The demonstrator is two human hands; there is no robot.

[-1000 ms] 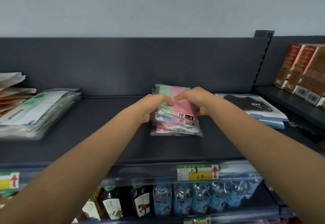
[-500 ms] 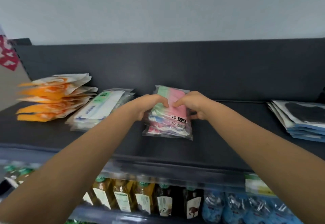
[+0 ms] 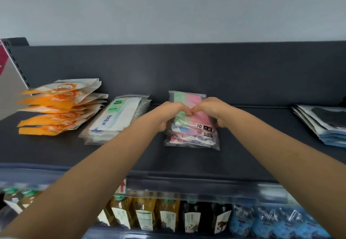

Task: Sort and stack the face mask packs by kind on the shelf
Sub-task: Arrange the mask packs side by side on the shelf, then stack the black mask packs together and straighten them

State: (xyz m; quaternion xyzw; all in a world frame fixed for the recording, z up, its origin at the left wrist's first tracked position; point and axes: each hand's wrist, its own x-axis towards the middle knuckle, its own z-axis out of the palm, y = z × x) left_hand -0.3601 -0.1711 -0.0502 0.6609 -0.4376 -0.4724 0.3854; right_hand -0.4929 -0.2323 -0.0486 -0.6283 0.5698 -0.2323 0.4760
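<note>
A stack of clear packs with pink, green and blue masks lies mid-shelf on the dark shelf. My left hand grips the stack's left side, fingers curled over the top pack. My right hand grips its right side the same way, and the fingertips of both hands meet on top. To the left lie a pile of clear packs labelled FACE MASK and a stack of orange-and-white packs. A stack of white-and-blue packs showing a black mask sits at the far right.
The shelf's dark back panel rises behind the stacks. A price rail runs along the front edge. Below stand bottles of amber and dark drinks and blue-wrapped water bottles. An upright post bounds the left end.
My view has swung left, bringing the orange packs and FACE MASK pile fully into sight. Both hands stay on the coloured stack, their fingertips now closer together on top.
</note>
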